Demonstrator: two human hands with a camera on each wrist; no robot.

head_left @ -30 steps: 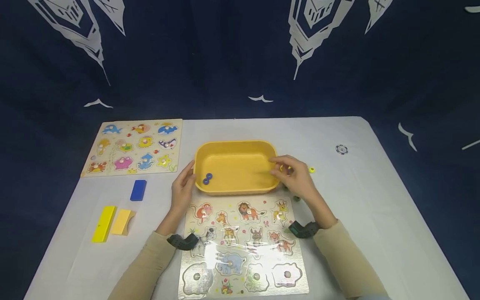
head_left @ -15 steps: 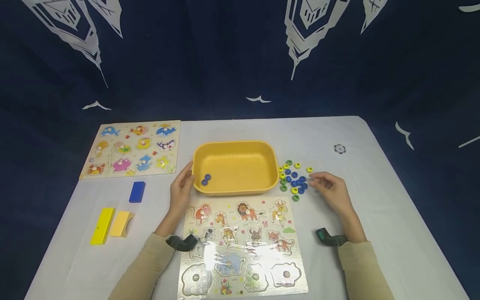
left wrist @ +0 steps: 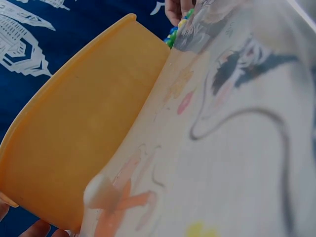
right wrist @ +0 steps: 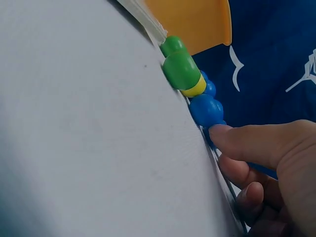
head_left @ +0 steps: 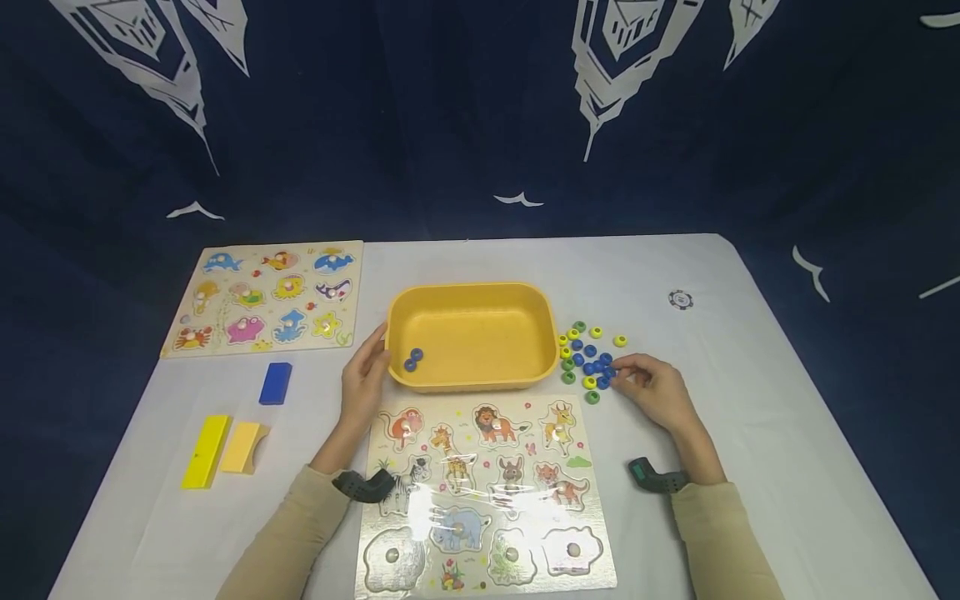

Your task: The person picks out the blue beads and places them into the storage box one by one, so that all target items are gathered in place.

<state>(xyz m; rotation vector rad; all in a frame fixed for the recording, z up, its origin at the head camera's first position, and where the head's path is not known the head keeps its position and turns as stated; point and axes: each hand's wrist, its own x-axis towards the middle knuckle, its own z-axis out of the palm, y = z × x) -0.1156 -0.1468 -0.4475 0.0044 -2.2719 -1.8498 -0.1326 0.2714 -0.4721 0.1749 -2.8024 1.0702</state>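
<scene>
A yellow plastic tray stands mid-table with two blue beads inside at its near left. My left hand rests against the tray's left end, fingers along the outer side; in the left wrist view its fingertips show at the lower edge by the tray. Right of the tray lie loose blue, green and yellow beads. At their right side my right hand pinches a blue bead between thumb and finger. The right wrist view has the thumb against a blue bead; the curled fingers partly hide the grip.
An animal puzzle board lies in front of the tray. A sea-animal puzzle is at the back left. A blue block, yellow block and arched block lie left. A poker chip lies back right.
My right hand has drawn back from the tray's right end to the right side of the beads and come down onto a blue one. The left hand stays at the tray.
</scene>
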